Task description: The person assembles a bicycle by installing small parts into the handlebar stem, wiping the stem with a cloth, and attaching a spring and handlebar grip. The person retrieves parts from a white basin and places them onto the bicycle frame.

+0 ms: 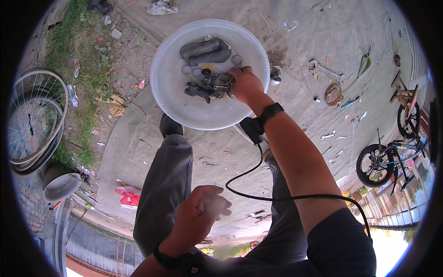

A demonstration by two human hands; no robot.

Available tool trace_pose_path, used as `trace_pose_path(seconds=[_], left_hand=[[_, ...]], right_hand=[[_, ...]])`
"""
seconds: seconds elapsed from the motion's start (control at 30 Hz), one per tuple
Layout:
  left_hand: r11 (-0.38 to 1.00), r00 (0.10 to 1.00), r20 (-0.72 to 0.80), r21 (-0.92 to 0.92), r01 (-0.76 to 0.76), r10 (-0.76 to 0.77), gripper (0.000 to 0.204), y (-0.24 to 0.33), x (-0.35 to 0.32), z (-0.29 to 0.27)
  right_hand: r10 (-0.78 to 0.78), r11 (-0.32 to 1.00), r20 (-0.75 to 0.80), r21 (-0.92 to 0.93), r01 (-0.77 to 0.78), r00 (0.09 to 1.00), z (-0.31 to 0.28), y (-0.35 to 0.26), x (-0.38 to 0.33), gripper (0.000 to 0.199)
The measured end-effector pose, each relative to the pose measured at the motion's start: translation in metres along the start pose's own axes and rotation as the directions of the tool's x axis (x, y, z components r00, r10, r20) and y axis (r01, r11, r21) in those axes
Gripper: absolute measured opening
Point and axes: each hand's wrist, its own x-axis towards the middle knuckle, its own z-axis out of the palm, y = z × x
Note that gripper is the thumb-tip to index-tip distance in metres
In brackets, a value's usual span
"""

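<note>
While rough grey concrete (pixel 295 129) spreads beneath everything, a small dark-framed bicycle with black wheels (pixel 374 165) stands at the view's three o'clock, and a thin-spoked wheel with a pale rim (pixel 31 122) leans at nine. A broad, round, whitish plastic basin (pixel 161 92) sits toward twelve o'clock. The person's bare left hand (pixel 203 212) hangs near six o'clock, well apart from the basin, its fingers half curled and spread, with nothing visible in it; a pale blur covers the fingertips. The bare right hand (pixel 247 83) reaches into the basin between its three and four o'clock, fingers touching a dark metal cluster of toothed rings (pixel 224 81); whether they are clamped on it, I cannot tell. That cluster lies in the basin just off centre, toward four o'clock. A dark grey, elongated, soft-looking piece (pixel 205 51) rests at the basin's twelve, and an angular black part (pixel 198 91) at seven. Smallest are a thin metal ring (pixel 187 69) near nine o'clock and a thicker grey ring (pixel 236 60) near two.
</note>
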Motion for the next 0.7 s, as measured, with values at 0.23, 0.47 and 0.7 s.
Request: trace_pose_path(seconds=[0.23, 0.47, 0.7], left_hand=[[0.906, 0.923, -0.243, 0.375, -0.196, 0.300, 0.046, -0.017, 0.010, -0.001], [0.532, 0.628, -0.211, 0.756, -0.381, 0.749, 0.065, -0.012, 0.012, -0.003], [0.593, 0.716, -0.100, 0.644, -0.482, 0.691, 0.064, -0.014, 0.010, -0.006]], right_hand=[[-0.171, 0.753, 0.208, 0.658, -0.009, 0.963, -0.023, -0.004, -0.069, 0.039], [-0.710, 0.215, 0.463, 0.860, -0.463, 0.531, -0.060, -0.028, -0.189, 0.044], [-0.822, 0.137, 0.406, 0.822, -0.552, 0.400, -0.062, -0.037, -0.207, 0.044]])
